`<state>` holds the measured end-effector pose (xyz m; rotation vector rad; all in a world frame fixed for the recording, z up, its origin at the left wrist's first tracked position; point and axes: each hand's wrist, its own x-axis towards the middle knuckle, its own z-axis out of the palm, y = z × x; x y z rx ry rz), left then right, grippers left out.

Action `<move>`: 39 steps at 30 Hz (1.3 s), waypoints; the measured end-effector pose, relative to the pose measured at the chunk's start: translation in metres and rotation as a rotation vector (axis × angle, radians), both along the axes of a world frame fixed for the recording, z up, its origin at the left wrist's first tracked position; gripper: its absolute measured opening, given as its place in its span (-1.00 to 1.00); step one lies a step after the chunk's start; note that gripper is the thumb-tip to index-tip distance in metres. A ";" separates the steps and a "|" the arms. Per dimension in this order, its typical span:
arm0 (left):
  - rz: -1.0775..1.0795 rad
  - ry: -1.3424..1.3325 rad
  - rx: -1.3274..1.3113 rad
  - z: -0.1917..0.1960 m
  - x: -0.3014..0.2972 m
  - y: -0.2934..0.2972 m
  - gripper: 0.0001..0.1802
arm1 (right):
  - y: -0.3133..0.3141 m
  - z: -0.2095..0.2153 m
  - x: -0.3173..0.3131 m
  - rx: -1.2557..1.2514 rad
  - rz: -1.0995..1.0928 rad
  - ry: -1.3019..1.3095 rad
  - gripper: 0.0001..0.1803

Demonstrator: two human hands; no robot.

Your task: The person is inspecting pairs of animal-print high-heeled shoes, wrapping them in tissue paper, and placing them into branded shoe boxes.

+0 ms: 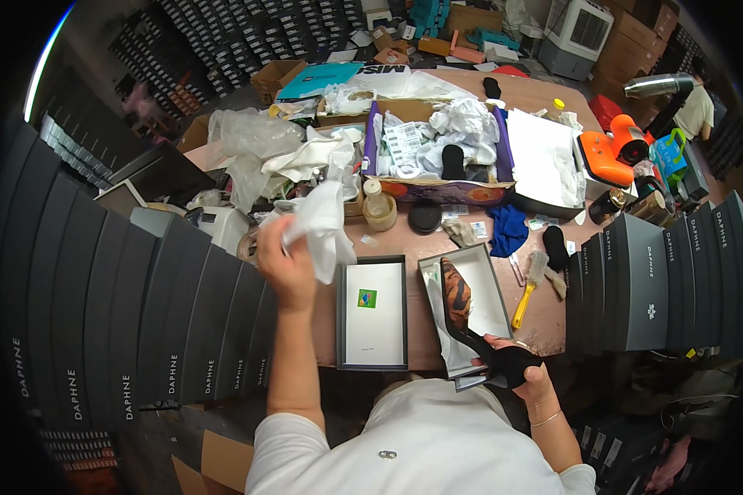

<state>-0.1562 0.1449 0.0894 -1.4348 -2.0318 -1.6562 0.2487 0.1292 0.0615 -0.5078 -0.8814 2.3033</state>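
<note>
My left hand (287, 262) is raised over the table's left part, its fingers closed on a crumpled sheet of white tissue paper (324, 231). At the front, my right hand (533, 381) grips a black shoe (461, 318) with an orange-and-black patterned inside. The shoe is tilted over an open grey shoe box (491, 276) with a white interior, which holds some white paper. To its left lies a shallow grey box part (406, 330), white inside, with a small green sticker (367, 299) on it.
Tall stacks of dark shoe boxes stand left (173, 305) and right (644, 280). Beyond are a yellow-handled brush (522, 305), blue cloth (508, 229), black round lid (425, 216), bottle (374, 198) and purple carton (437, 192) of crumpled paper. Someone in a light top (698, 114) is far right.
</note>
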 end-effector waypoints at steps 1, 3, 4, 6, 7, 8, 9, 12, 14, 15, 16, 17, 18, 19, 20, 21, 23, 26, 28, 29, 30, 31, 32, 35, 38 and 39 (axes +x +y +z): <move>0.009 -0.028 0.093 0.000 0.021 -0.007 -0.81 | 0.004 -0.001 -0.006 -0.033 0.007 0.044 -0.06; -0.287 0.059 -0.547 -0.118 0.026 -0.011 -0.82 | 0.012 0.002 -0.023 -0.114 0.075 0.119 -0.03; -0.196 -0.246 -0.500 -0.165 0.039 -0.015 -0.82 | 0.017 0.004 -0.028 -0.093 0.079 0.078 0.00; -0.124 -0.623 -0.375 -0.176 0.040 -0.010 -0.83 | 0.019 -0.002 -0.029 -0.070 0.098 0.104 0.01; -0.114 -0.744 -0.324 -0.161 0.047 -0.016 -0.83 | 0.017 -0.002 -0.026 -0.099 0.123 0.092 0.01; -0.097 -0.863 -0.258 -0.146 0.054 -0.021 -0.83 | 0.017 -0.006 -0.023 -0.125 0.148 0.111 0.00; -0.110 -0.752 -0.275 -0.134 0.056 -0.024 -0.84 | 0.017 -0.008 -0.024 -0.176 0.178 0.114 0.02; -0.146 -0.524 -0.228 -0.099 0.067 -0.041 -0.86 | 0.015 -0.008 -0.043 -0.293 0.257 0.120 0.09; -0.219 -0.488 -0.054 -0.077 0.084 -0.055 -0.87 | 0.013 -0.017 -0.070 -0.351 0.217 0.144 -0.09; -0.278 -0.466 -0.057 -0.064 0.088 -0.061 -0.87 | 0.014 -0.033 -0.081 -0.396 0.178 0.171 -0.18; -0.329 -0.442 -0.060 -0.050 0.089 -0.071 -0.88 | 0.013 -0.045 -0.097 -0.437 0.118 0.122 -0.27; -0.379 -0.420 -0.066 -0.042 0.085 -0.080 -0.88 | 0.013 -0.052 -0.111 -0.481 0.059 0.070 -0.35; -0.299 -0.335 -0.120 -0.044 0.075 -0.084 -0.79 | 0.016 -0.055 -0.118 -0.398 0.066 0.042 -0.41; -0.093 -0.389 -0.092 -0.060 0.056 -0.087 -0.76 | 0.013 -0.055 -0.119 -0.431 0.012 0.031 -0.41; 0.019 -0.413 -0.141 -0.070 0.028 -0.090 -0.75 | 0.011 -0.054 -0.116 -0.462 -0.047 0.023 -0.40; 0.132 -0.445 -0.191 -0.076 0.009 -0.096 -0.74 | 0.007 -0.052 -0.110 -0.493 -0.108 0.008 -0.40; 0.133 -0.234 -0.247 -0.071 0.008 -0.100 -0.73 | 0.003 -0.047 -0.088 -0.515 -0.087 0.061 -0.31; 0.028 -0.183 -0.317 -0.050 0.033 -0.095 -0.72 | 0.005 -0.033 -0.075 -0.499 0.035 0.121 -0.29; -0.082 -0.213 -0.280 -0.037 0.060 -0.084 -0.72 | 0.000 -0.033 -0.085 -0.563 0.060 0.208 -0.29; -0.141 -0.218 -0.231 -0.035 0.071 -0.083 -0.72 | -0.001 -0.025 -0.097 -0.559 0.069 0.265 -0.29; -0.195 -0.297 -0.142 -0.038 0.075 -0.082 -0.74 | -0.003 -0.023 -0.109 -0.572 0.005 0.207 -0.30; -0.176 -0.334 -0.173 -0.034 0.074 -0.081 -0.75 | -0.003 -0.022 -0.119 -0.583 -0.051 0.147 -0.31; -0.163 -0.375 -0.207 -0.026 0.072 -0.081 -0.75 | 0.000 -0.030 -0.127 -0.601 -0.131 0.091 -0.32; -0.137 -0.352 -0.284 -0.005 0.063 -0.072 -0.75 | 0.010 -0.053 -0.109 -0.826 -0.168 0.237 -0.34; -0.201 -0.231 -0.287 -0.013 0.066 -0.066 -0.77 | 0.002 -0.054 -0.087 -0.784 -0.133 0.248 -0.41; -0.231 -0.217 -0.276 -0.015 0.070 -0.063 -0.78 | 0.000 -0.056 -0.082 -0.774 -0.121 0.284 -0.42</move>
